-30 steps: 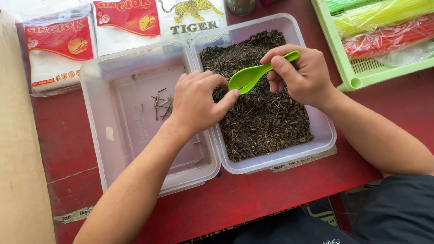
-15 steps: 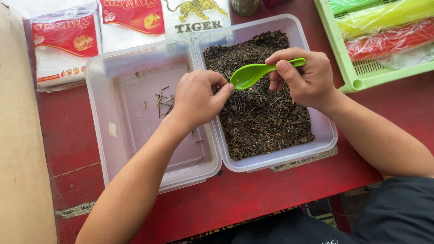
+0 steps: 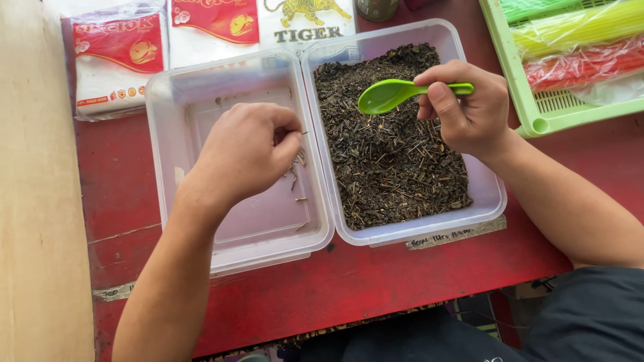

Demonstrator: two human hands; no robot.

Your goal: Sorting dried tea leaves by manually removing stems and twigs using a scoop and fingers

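Head view: red-and-white packets (image 3: 121, 64) behind clear tubs (image 3: 228, 221).

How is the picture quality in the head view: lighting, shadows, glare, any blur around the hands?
Head view: even, soft daylight with faint shadows; the left hand over the near-empty clear container looks slightly soft, the right hand and green spoon sharp; dried tea leaves crisp; mild sheen on the plastic packets.
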